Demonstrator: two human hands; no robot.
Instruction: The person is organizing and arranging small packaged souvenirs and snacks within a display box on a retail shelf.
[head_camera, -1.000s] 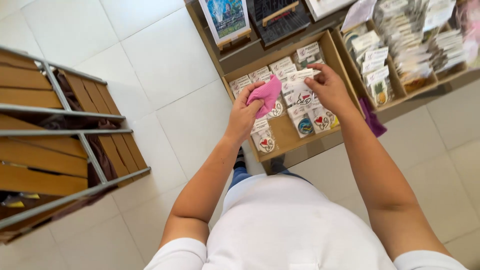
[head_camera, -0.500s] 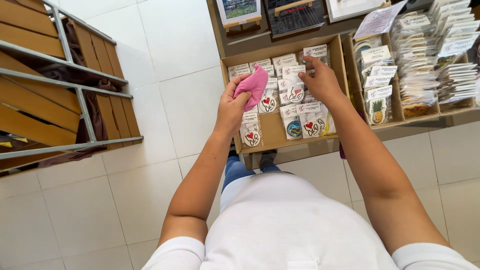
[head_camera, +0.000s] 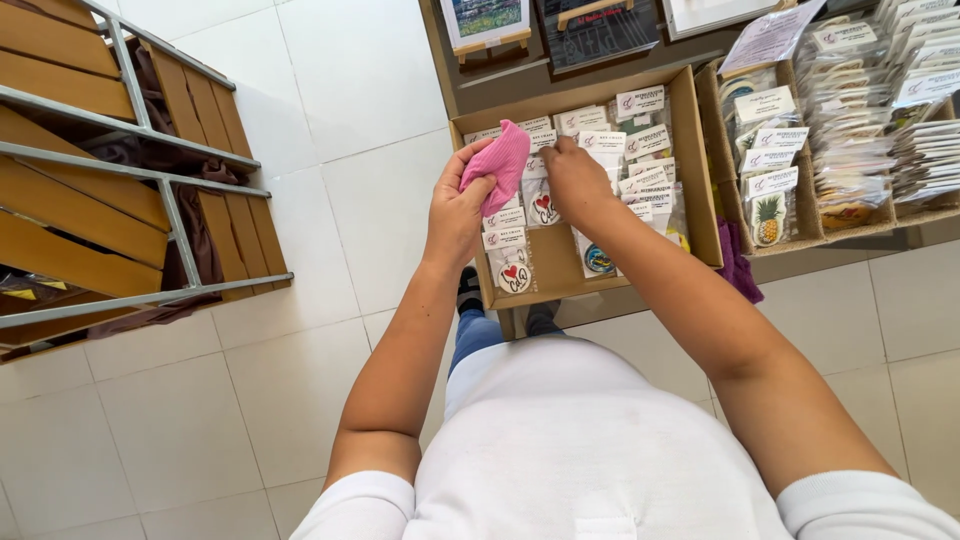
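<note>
My left hand (head_camera: 456, 205) grips a pink cloth (head_camera: 497, 163) above the left end of a shallow cardboard tray (head_camera: 698, 150). The tray holds several small bagged trinkets (head_camera: 640, 150) with white header cards. My right hand (head_camera: 573, 180) reaches into the tray's middle, its fingers down among the packets; what the fingertips touch is hidden. Both arms stretch forward over my white shirt.
A second cardboard tray (head_camera: 772, 240) of bagged items, one with a pineapple trinket (head_camera: 767, 220), stands to the right. Framed pictures (head_camera: 488, 22) lean behind. A purple cloth (head_camera: 738, 265) hangs off the shelf edge. A wooden slatted rack with metal bars (head_camera: 150, 160) stands left on the white tiled floor.
My right hand slid from the tray's upper right toward its middle, closer to the left hand. The left hand with the pink cloth stayed near the tray's left end.
</note>
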